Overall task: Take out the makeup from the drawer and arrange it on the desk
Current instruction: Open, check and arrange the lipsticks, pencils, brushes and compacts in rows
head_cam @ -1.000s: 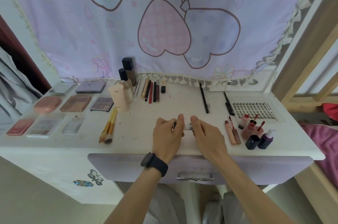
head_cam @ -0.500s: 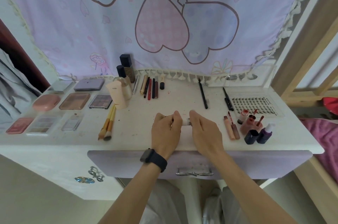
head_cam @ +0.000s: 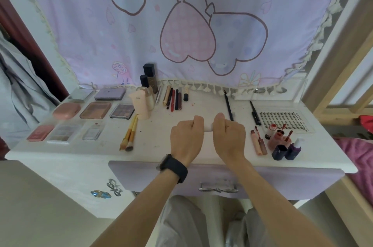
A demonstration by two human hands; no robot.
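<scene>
At the left of the white worktop (head_cam: 96, 152) we saw rows of flat eyeshadow palettes (head_cam: 94, 110), then two yellow-handled makeup brushes (head_cam: 129, 135) beside an upright peach-coloured tube (head_cam: 140, 108). In the middle, near the front edge, the left hand (head_cam: 186, 141) and the right hand (head_cam: 229, 138) each had fingers curled round one end of a small white cylindrical tube (head_cam: 209, 128), held level between them; whether it touched the worktop we could not tell. To the right lay a clear tray of false lashes (head_cam: 282, 120) and two dark purple bottles (head_cam: 286, 151).
</scene>
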